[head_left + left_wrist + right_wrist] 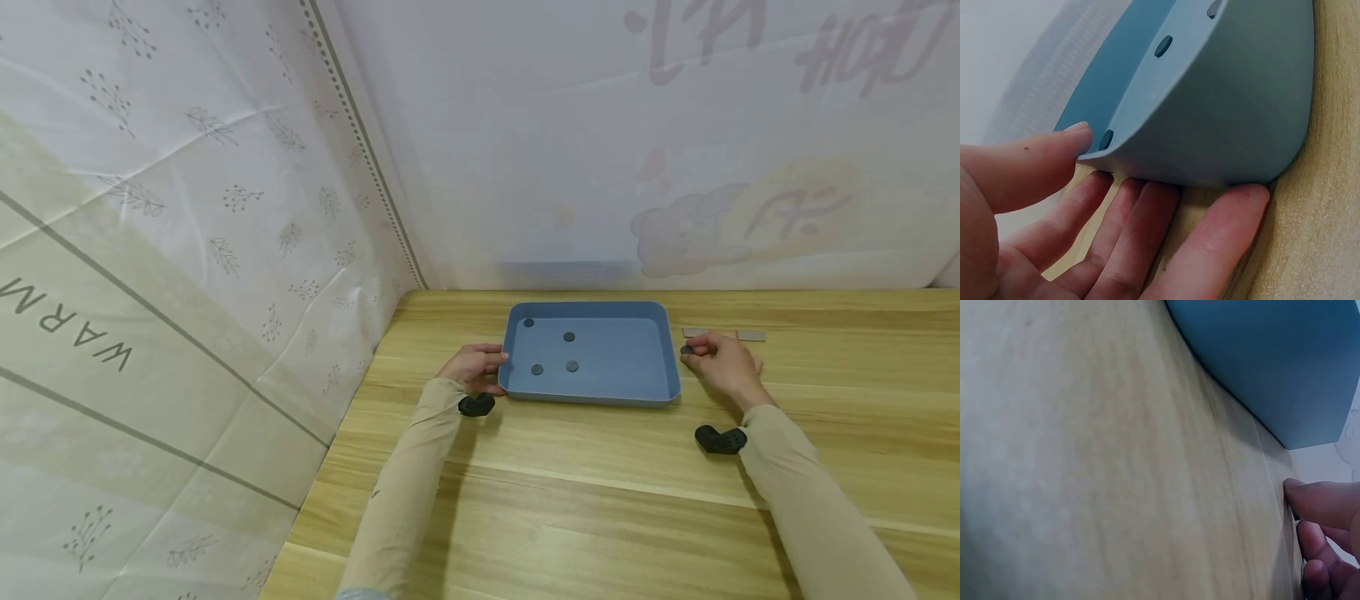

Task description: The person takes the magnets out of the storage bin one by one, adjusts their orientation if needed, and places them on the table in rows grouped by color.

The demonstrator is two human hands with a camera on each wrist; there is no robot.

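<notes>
A shallow blue tray (615,392) lies on the table with several small dark grey discs inside, among them one disc (569,337) near the middle of its left half. My left hand (474,367) grips the tray's left wall; in the left wrist view the thumb laps over the rim and the fingers lie against the outside. Just right of the tray, my right hand (723,367) pinches a dark round disc (686,350) between thumb and fingertips, low over the table. In the right wrist view the held disc is mostly hidden by the fingers.
Two flat grey rectangular pieces lie behind my right hand: a left piece (694,332), partly beside the fingers, and a right piece (751,335). The wooden table (555,500) meets a printed cloth (525,167) at its back and left edges.
</notes>
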